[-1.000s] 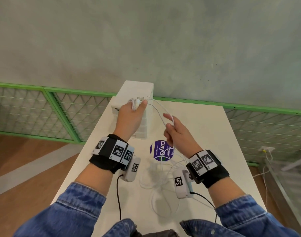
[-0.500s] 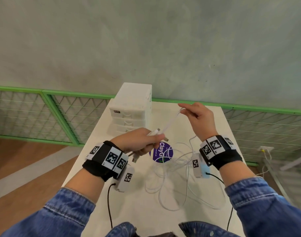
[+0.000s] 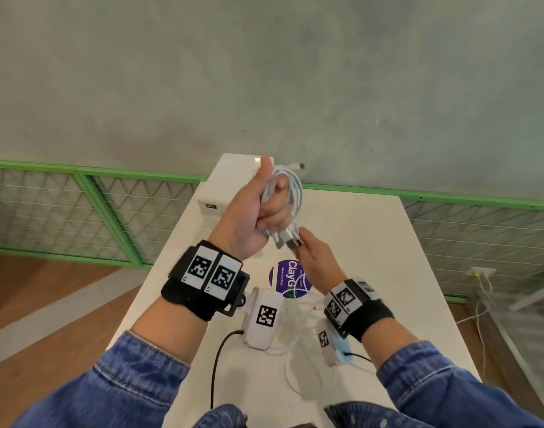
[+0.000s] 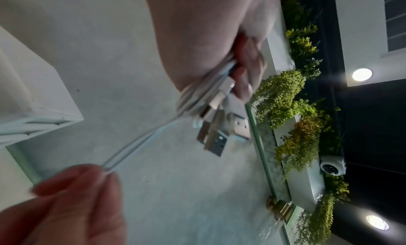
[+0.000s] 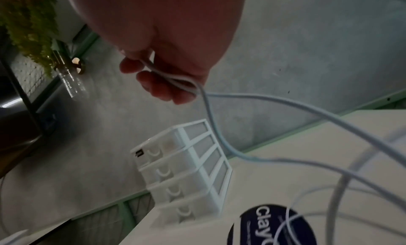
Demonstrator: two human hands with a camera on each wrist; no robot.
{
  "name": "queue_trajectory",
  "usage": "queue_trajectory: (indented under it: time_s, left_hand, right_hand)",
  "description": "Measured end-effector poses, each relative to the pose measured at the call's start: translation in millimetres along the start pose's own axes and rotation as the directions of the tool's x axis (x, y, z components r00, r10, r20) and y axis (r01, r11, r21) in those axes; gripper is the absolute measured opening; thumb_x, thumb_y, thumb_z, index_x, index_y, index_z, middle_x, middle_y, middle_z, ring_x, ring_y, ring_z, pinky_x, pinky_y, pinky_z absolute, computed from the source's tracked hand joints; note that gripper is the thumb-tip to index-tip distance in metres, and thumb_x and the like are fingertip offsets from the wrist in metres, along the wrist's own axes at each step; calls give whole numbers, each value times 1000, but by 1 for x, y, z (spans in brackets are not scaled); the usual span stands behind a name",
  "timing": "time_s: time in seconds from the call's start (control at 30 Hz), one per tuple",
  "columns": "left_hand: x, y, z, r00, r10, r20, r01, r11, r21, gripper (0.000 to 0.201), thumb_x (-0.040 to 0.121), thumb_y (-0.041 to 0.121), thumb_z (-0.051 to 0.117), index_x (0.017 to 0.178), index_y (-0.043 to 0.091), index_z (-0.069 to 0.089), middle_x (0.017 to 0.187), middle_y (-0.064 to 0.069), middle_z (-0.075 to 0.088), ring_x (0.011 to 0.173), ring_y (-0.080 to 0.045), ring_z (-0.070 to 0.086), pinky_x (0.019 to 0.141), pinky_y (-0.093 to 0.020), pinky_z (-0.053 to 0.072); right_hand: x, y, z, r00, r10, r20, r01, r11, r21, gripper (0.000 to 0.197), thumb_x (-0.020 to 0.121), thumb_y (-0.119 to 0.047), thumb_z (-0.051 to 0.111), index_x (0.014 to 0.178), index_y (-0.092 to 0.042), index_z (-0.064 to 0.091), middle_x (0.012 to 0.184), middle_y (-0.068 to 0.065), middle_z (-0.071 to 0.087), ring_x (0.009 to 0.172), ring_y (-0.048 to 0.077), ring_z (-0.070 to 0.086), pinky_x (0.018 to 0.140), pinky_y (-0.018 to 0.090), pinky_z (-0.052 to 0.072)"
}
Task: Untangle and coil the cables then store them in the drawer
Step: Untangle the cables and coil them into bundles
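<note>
My left hand [image 3: 269, 199] is raised in front of the white drawer unit [image 3: 230, 183] and grips a coil of white cable [image 3: 290, 193]. USB plugs [image 3: 290, 240] stick out below the fist, and the left wrist view shows the same plugs [image 4: 217, 136]. Just under it, my right hand [image 3: 306, 247] pinches a strand of that cable [image 4: 140, 141] between thumb and fingers [image 4: 77, 184]. In the right wrist view the strand [image 5: 241, 97] runs from the fingers down to the table. More tangled white cables [image 3: 298, 350] lie on the table under my wrists.
The white table [image 3: 388, 257] carries a round purple sticker [image 3: 290, 279] in front of the drawer unit [image 5: 186, 162], whose drawers look closed. Green mesh fencing [image 3: 94, 217] and a grey wall stand behind. Floor drops away left and right.
My left hand rose from low over the table to in front of the drawer unit, now holding a wound coil. My right hand came down from the upper right to just below it.
</note>
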State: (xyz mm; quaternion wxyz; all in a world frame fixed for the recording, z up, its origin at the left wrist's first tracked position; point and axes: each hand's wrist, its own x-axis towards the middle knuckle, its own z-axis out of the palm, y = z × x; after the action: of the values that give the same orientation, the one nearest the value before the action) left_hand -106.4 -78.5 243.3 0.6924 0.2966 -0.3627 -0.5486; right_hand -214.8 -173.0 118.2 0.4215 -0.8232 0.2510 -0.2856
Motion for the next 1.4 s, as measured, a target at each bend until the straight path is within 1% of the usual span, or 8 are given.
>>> queue_trajectory:
  time_s: [0.27,0.47,0.67,0.8,0.93,1.03,1.17,1.4]
  left_hand:
    - [6,7,-13,905,238,-352,-273,961,-53,55,97,55,18,71,16,45,38,7,30,32,-7,24,40,-22,21]
    - [5,-1,-35,790,412,-455,-275,900,337,43,100,46,18,82,16,43,47,8,38,41,-10,30,45,-25,25]
    - [1,-21,-42,814,458,-358,-63,682,729,28,103,28,26,85,17,43,60,-7,39,48,-13,35,50,-25,32]
    - [1,-35,-42,926,228,-301,118,583,804,30,101,32,34,87,9,46,59,-8,41,44,-8,40,51,-27,34]
    - [-4,-41,-37,948,-87,-307,287,653,701,41,101,39,28,83,11,52,56,3,45,47,-10,40,48,-24,34]
    - [-6,-48,-36,927,-263,-268,374,699,610,58,100,47,18,61,13,46,47,2,37,42,-12,28,47,-27,20]
    - [-8,-60,-38,870,-404,-283,492,676,548,66,93,62,12,75,13,52,42,6,34,37,-9,25,40,-21,18]
    - [-14,-66,-35,853,-460,-246,521,729,445,61,95,58,17,70,12,50,38,5,32,33,-8,23,36,-19,19]
  right_hand:
    - [-21,4,22,948,163,274,-177,984,30,28,98,-30,37,90,-22,62,59,-3,46,51,8,44,59,22,40]
    - [-34,-10,9,940,119,320,-137,990,36,24,96,-29,45,104,-27,68,67,-28,61,69,-13,54,68,8,35]
    - [-23,-38,-9,937,0,349,-38,994,103,27,87,-49,51,78,-33,71,73,18,66,65,23,52,68,27,41]
    - [-13,-65,-27,962,-96,254,53,983,173,27,87,-36,53,65,-30,68,54,-2,60,56,17,49,55,13,37]
    - [-5,-66,-33,979,-129,159,101,980,173,31,90,-30,55,65,-17,67,52,0,62,52,13,55,59,17,42]
    - [0,-58,-37,990,-102,100,93,991,93,27,87,-37,58,63,-26,66,61,15,64,61,33,57,61,37,46]
    - [9,-55,-47,995,-59,85,57,998,21,22,78,-29,71,65,-14,62,50,-6,55,49,6,46,54,22,38]
    - [18,-46,-53,996,26,85,-25,1000,-12,34,68,-19,79,76,-22,46,43,-10,45,44,4,39,48,13,32]
